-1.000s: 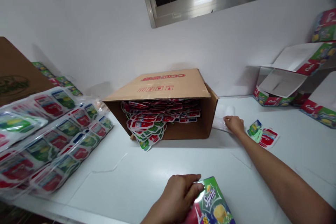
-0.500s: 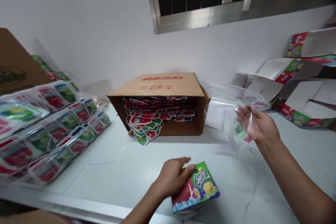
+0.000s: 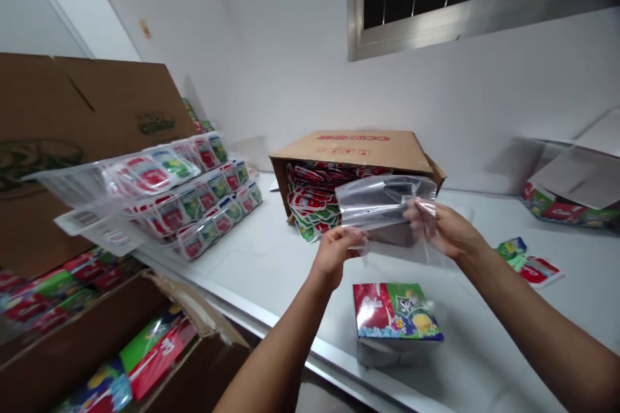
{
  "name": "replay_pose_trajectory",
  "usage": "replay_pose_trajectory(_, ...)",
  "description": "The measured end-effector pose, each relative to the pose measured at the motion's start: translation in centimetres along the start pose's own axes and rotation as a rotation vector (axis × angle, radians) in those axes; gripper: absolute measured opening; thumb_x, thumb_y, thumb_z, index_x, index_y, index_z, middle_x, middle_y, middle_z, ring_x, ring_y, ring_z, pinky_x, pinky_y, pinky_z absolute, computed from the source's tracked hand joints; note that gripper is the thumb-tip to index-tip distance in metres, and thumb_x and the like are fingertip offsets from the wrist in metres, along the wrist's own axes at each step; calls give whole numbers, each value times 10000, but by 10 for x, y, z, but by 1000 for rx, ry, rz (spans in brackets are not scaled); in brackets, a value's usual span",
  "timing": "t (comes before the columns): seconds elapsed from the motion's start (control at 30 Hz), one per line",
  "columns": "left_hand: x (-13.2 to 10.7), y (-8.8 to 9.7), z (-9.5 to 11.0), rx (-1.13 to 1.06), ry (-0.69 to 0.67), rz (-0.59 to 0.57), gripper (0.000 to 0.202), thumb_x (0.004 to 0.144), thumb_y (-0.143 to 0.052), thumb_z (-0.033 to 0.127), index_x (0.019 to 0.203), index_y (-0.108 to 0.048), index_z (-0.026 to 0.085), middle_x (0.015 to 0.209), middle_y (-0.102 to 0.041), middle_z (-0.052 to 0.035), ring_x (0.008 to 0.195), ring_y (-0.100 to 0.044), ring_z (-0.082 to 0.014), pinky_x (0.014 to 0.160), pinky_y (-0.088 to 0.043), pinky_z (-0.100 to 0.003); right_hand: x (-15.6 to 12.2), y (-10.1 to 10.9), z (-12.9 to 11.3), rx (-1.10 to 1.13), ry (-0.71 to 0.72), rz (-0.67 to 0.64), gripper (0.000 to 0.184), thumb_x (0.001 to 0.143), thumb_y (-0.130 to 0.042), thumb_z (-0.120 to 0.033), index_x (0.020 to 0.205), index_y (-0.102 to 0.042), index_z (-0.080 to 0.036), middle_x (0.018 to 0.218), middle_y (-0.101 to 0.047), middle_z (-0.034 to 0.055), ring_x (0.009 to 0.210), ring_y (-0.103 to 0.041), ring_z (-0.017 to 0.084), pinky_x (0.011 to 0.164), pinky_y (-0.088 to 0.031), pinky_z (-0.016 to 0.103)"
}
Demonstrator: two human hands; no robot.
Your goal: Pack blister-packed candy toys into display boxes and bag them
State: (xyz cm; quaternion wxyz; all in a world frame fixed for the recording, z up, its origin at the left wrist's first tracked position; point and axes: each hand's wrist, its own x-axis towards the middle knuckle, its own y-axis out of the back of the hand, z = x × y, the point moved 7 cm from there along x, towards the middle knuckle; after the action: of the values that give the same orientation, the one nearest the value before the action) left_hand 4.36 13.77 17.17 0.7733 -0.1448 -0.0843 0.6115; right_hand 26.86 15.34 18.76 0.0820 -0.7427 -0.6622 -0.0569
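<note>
Between my two hands a clear plastic bag (image 3: pixel 375 203) is held up above the table, looking empty. My left hand (image 3: pixel 339 251) pinches its lower left corner, and my right hand (image 3: pixel 436 226) grips its right side. Below them a small Cola and Sprite printed box (image 3: pixel 397 313) stands on the table near the front edge, untouched by either hand. Behind the bag lies an open cardboard carton (image 3: pixel 358 148) on its side, packed with red and green packets (image 3: pixel 310 206), some spilling out at its left. The bag covers part of the carton's opening.
On the left, clear bags of packets (image 3: pixel 188 200) are stacked at the table's edge. An open carton (image 3: pixel 203 316) of printed boxes stands lower left. Loose packets (image 3: pixel 533 268) lie on the right, near unfolded printed boxes (image 3: pixel 571 181). A wall and window frame are behind.
My left hand has let go of the printed box and now holds the bag. My right hand has brought the bag leftward, in front of the carton. The view has swung left.
</note>
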Motion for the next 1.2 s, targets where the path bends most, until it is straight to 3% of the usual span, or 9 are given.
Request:
replay_pose_trajectory(0.17, -3, 25, 3, 72, 35, 59, 202, 650, -657, 290, 788, -613, 150, 632, -645, 13, 364, -477, -68, 394, -386, -208, 17, 3, 45, -156, -211, 26, 208, 750, -610, -336, 849, -663, -160, 763, -720, 109, 584, -655, 209, 496, -527, 322)
replay_pose_trajectory(0.37, 5, 36, -10, 146, 40, 66, 324, 680, -658, 352, 868, -703, 92, 539, -585, 15, 381, -457, -64, 429, -393, -210, 0, 34, 18, -551, 86, 426, 314, 796, -572, -328, 1083, -598, -206, 1052, -674, 111, 786, -632, 232, 692, -504, 369)
replay_pose_trajectory(0.43, 9, 37, -14, 159, 30, 64, 357, 681, -685, 427, 779, -714, 84, 551, -574, 2, 438, -494, -80, 485, -425, -229, -8, 17, 0, -752, 270, 364, 296, 851, -534, -378, 1090, -601, -218, 1078, -667, 96, 851, -632, 241, 749, -497, 379)
replay_pose_trajectory(0.5, 13, 36, -16, 175, 2, 72, 391, 680, -709, 479, 697, -708, 88, 579, -581, -12, 505, -505, -88, 544, -435, -237, -14, -16, -6, -842, 390, 109, 287, 879, -531, -433, 1058, -617, -225, 1043, -674, 82, 911, -631, 246, 797, -498, 381)
replay_pose_trajectory(0.67, 20, 27, -14, 200, -79, 62, 453, 680, -719, 552, 596, -660, 111, 642, -617, -34, 638, -537, -123, 658, -441, -253, -32, -73, 4, -933, 497, -242, 557, 809, -634, -546, 1250, -532, -221, 1197, -624, 109, 1100, -574, 293, 917, -468, 445)
replay_pose_trajectory(0.77, 22, 25, -13, 233, -100, 40, 497, 694, -684, 606, 650, -674, 111, 648, -626, -41, 616, -540, -130, 635, -437, -260, -36, -79, 10, -1032, 558, -210, 618, 801, -646, -523, 1313, -476, -220, 1243, -602, 114, 1101, -569, 302, 890, -465, 441)
replay_pose_trajectory(0.9, 28, 31, -11, 336, -135, 33, 484, 698, -679, 604, 697, -684, 119, 659, -642, -45, 631, -564, -144, 637, -438, -261, -31, -67, 14, -1218, 658, -82, 216, 896, -525, -278, 1069, -624, -193, 989, -676, 97, 904, -607, 269, 746, -443, 375)
replay_pose_trajectory(1.07, 33, 40, -16, 555, -171, 46, 287, 654, -764, 409, 664, -655, 144, 623, -599, -5, 611, -532, -142, 603, -399, -248, -16, -46, 13, -1192, 655, 17, 185, 948, -457, -247, 940, -636, -203, 869, -665, 56, 818, -607, 213, 691, -418, 310)
replay_pose_trajectory(1.2, 28, 47, -16, 744, -204, 227, 389, 685, -737, 277, 1037, -640, 146, 907, -660, -77, 850, -595, -243, 766, -432, -330, -18, -41, 6, -1208, 691, 98, 188, 944, -464, -236, 960, -644, -181, 876, -668, 80, 830, -598, 229, 715, -408, 326)
